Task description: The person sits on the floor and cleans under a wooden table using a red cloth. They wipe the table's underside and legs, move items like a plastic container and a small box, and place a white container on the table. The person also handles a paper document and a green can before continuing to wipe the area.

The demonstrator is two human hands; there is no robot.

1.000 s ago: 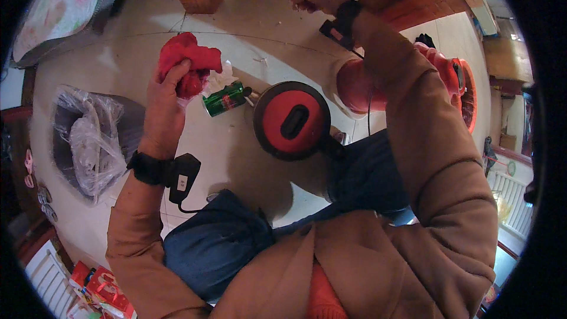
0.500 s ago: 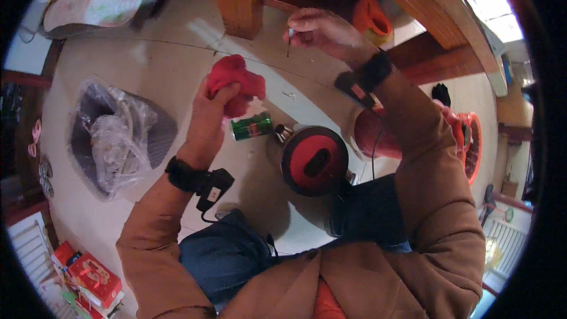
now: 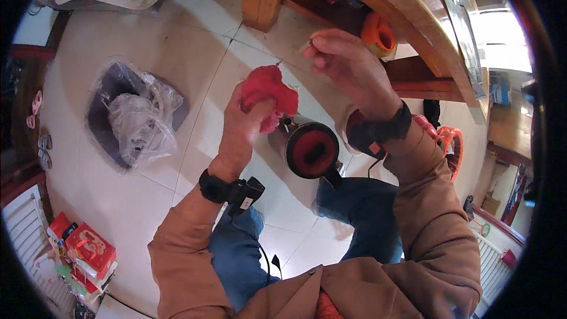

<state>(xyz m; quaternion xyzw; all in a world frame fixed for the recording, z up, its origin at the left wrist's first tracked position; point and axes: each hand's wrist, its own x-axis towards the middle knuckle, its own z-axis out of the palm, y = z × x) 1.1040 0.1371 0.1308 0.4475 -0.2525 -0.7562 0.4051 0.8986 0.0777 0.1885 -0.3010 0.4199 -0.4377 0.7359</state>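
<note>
My left hand point(image 3: 243, 124) grips a soft, crumpled red fabric piece point(image 3: 269, 93), thumb pressed on its near side. To the right and a little farther away, my right hand point(image 3: 348, 62) is raised with thumb and forefinger pinched together. Between those fingertips is a thin, pale needle-like tool point(image 3: 305, 47), blurred by motion. It stays apart from the fabric. Below and between the hands stands a kettle point(image 3: 313, 150) with a red and black lid, a metal spout and a black handle. The fabric and my left hand come close above its spout.
A grey bin point(image 3: 106, 124) with a clear plastic bag stands left. A wooden table point(image 3: 260, 0) rises at the far side, an orange container point(image 3: 377, 34) beneath it. Red boxes point(image 3: 91, 248) sit at lower left. An orange basket point(image 3: 453, 150) is at right. Black devices are strapped to both wrists.
My left hand has moved right with the red fabric, nearer the kettle. My right hand has shifted right and slightly nearer. The green can seen earlier is now hidden. The whole view has shifted.
</note>
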